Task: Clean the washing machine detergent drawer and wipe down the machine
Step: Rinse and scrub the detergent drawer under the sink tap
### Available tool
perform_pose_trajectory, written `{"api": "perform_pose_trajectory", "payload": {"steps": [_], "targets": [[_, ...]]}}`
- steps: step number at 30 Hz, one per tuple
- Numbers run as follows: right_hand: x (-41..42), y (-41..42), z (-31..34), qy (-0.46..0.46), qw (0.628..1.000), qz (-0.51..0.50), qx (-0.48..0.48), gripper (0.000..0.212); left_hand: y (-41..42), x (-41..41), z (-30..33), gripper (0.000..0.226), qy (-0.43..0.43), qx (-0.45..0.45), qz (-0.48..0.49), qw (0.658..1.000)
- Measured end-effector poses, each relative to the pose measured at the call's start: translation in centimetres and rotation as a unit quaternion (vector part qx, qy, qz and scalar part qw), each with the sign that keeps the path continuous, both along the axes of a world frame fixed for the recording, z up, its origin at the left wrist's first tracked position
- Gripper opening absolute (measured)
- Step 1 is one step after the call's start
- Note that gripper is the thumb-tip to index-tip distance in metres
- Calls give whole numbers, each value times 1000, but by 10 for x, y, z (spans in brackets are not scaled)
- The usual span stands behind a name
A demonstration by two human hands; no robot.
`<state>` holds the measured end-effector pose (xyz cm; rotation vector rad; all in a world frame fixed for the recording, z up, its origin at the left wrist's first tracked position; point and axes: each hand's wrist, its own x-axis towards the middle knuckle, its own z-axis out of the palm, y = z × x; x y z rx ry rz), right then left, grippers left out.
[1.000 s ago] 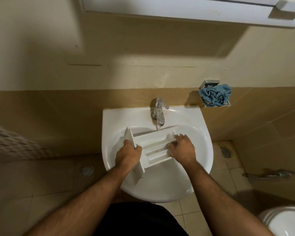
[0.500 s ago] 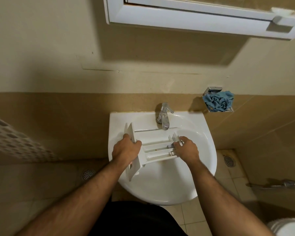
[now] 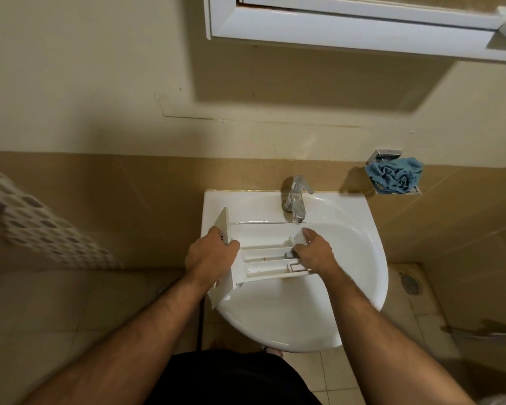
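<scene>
Left hand [image 3: 212, 254]: fingers curled round the front panel end of the detergent drawer [image 3: 263, 257], gripping it. Right hand [image 3: 314, 254]: fingers curled over the drawer's rear end, holding it; whether anything small is pinched under the palm cannot be told.

The drawer is held level above the basin [image 3: 362, 258], its rear end just below the tap [image 3: 297, 200], front panel overhanging the basin's left rim.

Changes noted against the earlier frames: a second ago a thin stream could be made out falling from the tap spout onto the drawer; no stream can be made out now, though the spout area is too small for certainty. The right hand has been shifted from the middle compartments to the rear end nearest the tap. The drawer has been turned a little, from slanted across the basin to nearly square with it. Judged meaning: the rinse is probably ending or paused, and residue in the compartments is being checked; brownish specks are seen in the middle channel, so scrubbing is likely not finished. The wipe-down of the machine is not yet begun; no machine is in view.

Count:
- hands, two
- drawer, one, with three long compartments visible
- basin, one; tap, one
- blue cloth [image 3: 395, 174], one, bunched in a wall holder [image 3: 383, 155] right of the tap
- wall cabinet [image 3: 348, 30], one, above the tap
- floor drains, two, one on either side of the basin
</scene>
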<state>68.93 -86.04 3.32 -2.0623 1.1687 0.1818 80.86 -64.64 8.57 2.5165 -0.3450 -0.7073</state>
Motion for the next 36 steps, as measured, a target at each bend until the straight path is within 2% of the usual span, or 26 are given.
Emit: {"api": "perform_pose_trajectory", "payload": {"steps": [4, 8, 10, 13, 16, 20, 22, 24, 26, 28, 30, 33, 36], "targets": [[5, 5, -3, -22, 1000, 9, 18, 44, 5, 3, -2, 49, -35, 25, -1, 999], [1, 5, -4, -55, 997, -28, 53, 60, 2, 4, -2, 49, -36, 23, -10, 999], [-5, 0, -3, -55, 996, -43, 59, 68, -5, 3, -2, 43, -30, 13, -19, 999], [-18, -8, 1, -58, 994, -67, 57, 69, -20, 1, 0, 31, -21, 4, -40, 999], [-33, -14, 5, -59, 991, -99, 67, 64, -37, -2, 0, 28, -19, 6, -77, 997], [-53, -22, 10, -61, 985, -140, 81, 38, -59, -4, 0, 30, -8, 5, -113, 994], [-64, -25, 14, -51, 982, -165, 77, 32, -69, -4, 0, 37, 24, 5, -121, 992], [-73, -29, 23, -37, 986, -160, 39, 39, -78, -4, -1, 38, 65, 2, -129, 989], [-77, -34, 32, 18, 994, -101, -41, 54, -86, -4, -2, 33, 109, -17, -123, 986], [-79, -40, 39, 94, 983, -40, -153, 63, -92, -4, -4, 30, 165, -49, -93, 981], [-78, -46, 49, 113, 968, -8, -225, 65, -98, -3, -6, 28, 228, -76, -60, 969], [-69, -52, 62, 123, 955, 48, -267, 61, -103, -2, -12, 26, 281, -87, -43, 955], [-57, -54, 70, 102, 955, 86, -264, 51, -106, -1, -18, 23, 286, -87, -72, 951]]}}
